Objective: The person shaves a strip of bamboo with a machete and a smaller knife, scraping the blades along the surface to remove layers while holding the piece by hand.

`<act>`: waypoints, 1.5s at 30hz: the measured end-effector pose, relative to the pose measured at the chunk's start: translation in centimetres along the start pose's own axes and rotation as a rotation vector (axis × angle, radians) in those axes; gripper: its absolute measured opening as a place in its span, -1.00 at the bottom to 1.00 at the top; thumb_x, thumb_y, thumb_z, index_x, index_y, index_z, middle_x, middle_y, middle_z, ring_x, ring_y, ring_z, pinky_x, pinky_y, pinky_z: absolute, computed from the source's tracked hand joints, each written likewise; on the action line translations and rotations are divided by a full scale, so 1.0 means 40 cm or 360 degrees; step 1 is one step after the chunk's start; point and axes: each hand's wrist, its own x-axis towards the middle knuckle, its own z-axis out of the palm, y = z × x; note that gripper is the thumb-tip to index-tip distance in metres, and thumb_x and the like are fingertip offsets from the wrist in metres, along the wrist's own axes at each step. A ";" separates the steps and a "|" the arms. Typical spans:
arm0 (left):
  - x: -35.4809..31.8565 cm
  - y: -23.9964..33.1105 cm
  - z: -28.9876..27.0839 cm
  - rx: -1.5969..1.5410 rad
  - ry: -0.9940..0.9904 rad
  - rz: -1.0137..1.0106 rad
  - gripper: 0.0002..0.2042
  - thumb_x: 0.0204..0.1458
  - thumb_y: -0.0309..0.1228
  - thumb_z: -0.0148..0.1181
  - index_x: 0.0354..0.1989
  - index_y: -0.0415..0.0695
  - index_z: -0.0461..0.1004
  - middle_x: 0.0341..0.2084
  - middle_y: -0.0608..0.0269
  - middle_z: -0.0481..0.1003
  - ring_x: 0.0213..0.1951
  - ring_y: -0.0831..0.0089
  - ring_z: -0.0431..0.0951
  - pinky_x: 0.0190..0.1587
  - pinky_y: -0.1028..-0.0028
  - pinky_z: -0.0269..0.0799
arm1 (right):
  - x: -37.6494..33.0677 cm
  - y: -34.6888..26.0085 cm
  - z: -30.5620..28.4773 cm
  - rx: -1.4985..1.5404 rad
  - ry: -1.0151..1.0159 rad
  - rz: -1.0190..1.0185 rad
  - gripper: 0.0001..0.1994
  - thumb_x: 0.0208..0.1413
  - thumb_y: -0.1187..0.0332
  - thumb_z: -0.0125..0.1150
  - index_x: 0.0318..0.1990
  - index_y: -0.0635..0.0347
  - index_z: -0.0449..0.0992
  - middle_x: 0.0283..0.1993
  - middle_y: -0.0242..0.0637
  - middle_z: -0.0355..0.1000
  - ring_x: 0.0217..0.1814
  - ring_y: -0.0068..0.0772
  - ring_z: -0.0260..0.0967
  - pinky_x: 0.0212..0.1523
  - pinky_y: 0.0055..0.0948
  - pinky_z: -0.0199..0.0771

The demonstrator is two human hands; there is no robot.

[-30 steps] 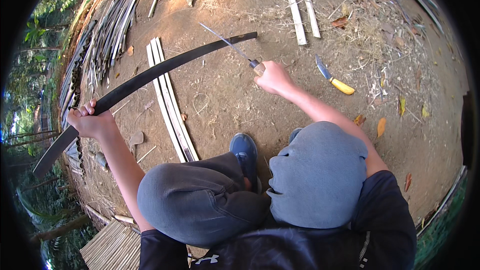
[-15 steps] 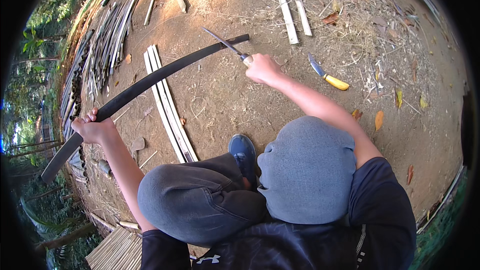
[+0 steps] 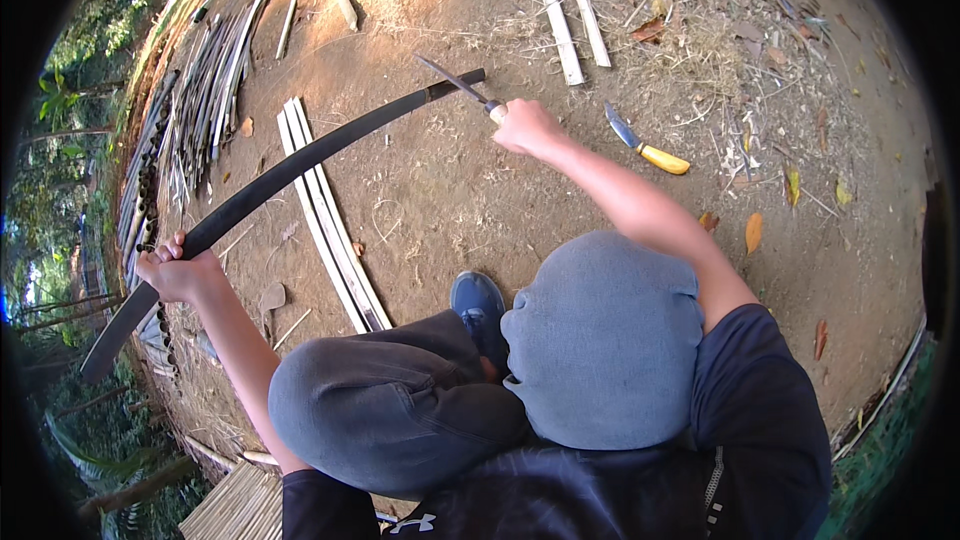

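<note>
A long dark strip, apparently split bamboo (image 3: 300, 162), slants across in front of me, from low on the left to high in the middle. My left hand (image 3: 180, 272) is closed around it near its lower left end. In my right hand (image 3: 525, 128) is the pale handle of a knife (image 3: 455, 80), fingers wrapped round it. The knife's narrow blade crosses the strip close to its far end, where a short section looks browner. Whether the edge bites into the strip cannot be made out.
A second knife with a yellow handle (image 3: 664, 159) lies on the dirt to the right. Pale split strips (image 3: 325, 210) lie under the dark strip, more pale strips (image 3: 555, 15) farther off. A pile of thin poles (image 3: 205, 90) lies at left, a slatted mat (image 3: 240, 505) at lower left.
The knife blade has slid along the strip toward its far end. My left hand keeps its grip, and the whole view has shifted slightly.
</note>
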 end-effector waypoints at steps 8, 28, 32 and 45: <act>0.002 -0.001 0.006 0.0013 0.0048 -0.0006 -0.69 0.16 -0.40 -0.01 -0.60 -0.01 0.06 -0.72 0.42 0.02 -0.68 0.54 0.04 -0.51 0.46 0.27 | 0.038 0.023 0.009 -0.0078 -0.0018 0.0130 -0.77 -0.04 0.38 0.11 -0.24 0.28 0.53 -0.27 -0.09 0.55 -0.25 -0.19 0.57 -0.29 -0.26 0.56; -0.019 0.023 0.016 0.0049 0.0005 -0.0027 -0.69 0.16 -0.37 -0.05 -0.61 0.00 0.04 -0.73 0.41 0.03 -0.67 0.52 0.08 -0.48 0.43 0.31 | 0.100 0.100 0.001 0.0123 0.0013 0.0269 -0.73 -0.09 0.34 0.11 -0.28 0.32 0.62 -0.29 0.00 0.59 -0.20 -0.10 0.60 -0.18 -0.27 0.55; -0.010 0.005 0.013 -0.0102 -0.0101 -0.0139 -0.67 0.18 -0.35 -0.03 -0.63 0.02 0.05 -0.74 0.43 0.04 -0.69 0.54 0.10 -0.49 0.45 0.26 | 0.071 0.114 0.024 0.0086 0.0247 0.0242 -0.74 -0.11 0.36 0.11 -0.29 0.31 0.60 -0.32 0.02 0.58 -0.19 -0.03 0.58 -0.18 -0.20 0.53; -0.066 0.061 0.030 -0.0290 -0.0746 -0.0330 -0.63 0.16 -0.30 0.00 -0.70 0.03 0.10 -0.81 0.38 0.10 -0.75 0.48 0.15 -0.51 0.35 0.28 | -0.229 -0.355 -0.155 -0.0257 -0.0215 -0.0587 -0.84 -0.07 0.36 0.20 -0.52 0.17 0.35 -0.61 -0.29 0.39 -0.62 -0.41 0.39 -0.56 -0.36 0.39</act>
